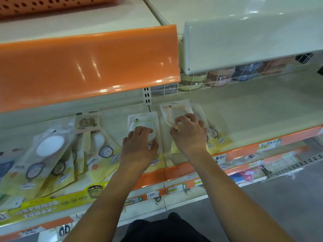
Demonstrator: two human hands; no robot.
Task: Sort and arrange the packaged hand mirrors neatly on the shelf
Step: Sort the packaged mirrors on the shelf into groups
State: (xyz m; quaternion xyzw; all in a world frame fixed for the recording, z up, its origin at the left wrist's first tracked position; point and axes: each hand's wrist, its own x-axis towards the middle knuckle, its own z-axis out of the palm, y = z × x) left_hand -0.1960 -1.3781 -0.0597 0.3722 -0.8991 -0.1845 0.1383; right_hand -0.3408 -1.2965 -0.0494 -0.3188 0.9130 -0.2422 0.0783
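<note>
Both hands reach onto the shelf (244,109), side by side and a little apart. The left hand (139,145) lies palm down on a packaged hand mirror (143,123), its fingers curled over the round white mirror face and the thumb at the pack's right edge. The right hand (189,133) grips a second pack (176,109) just to the right, fingertips bent into the clear wrapping near its middle. Peeking out from under the right hand, further right, is a third pack (216,137) with a yellow card and a cartoon mirror figure. Left of the left hand, several more packaged mirrors (50,154) lie overlapping and askew, some tilted against each other. Nearer the person than the hands runs the shelf's orange front strip (150,177) with price tags. Above the hands juts the orange edge of the upper shelf (87,63); beyond the right hand, jars (220,77) sit behind a wire grid.
</note>
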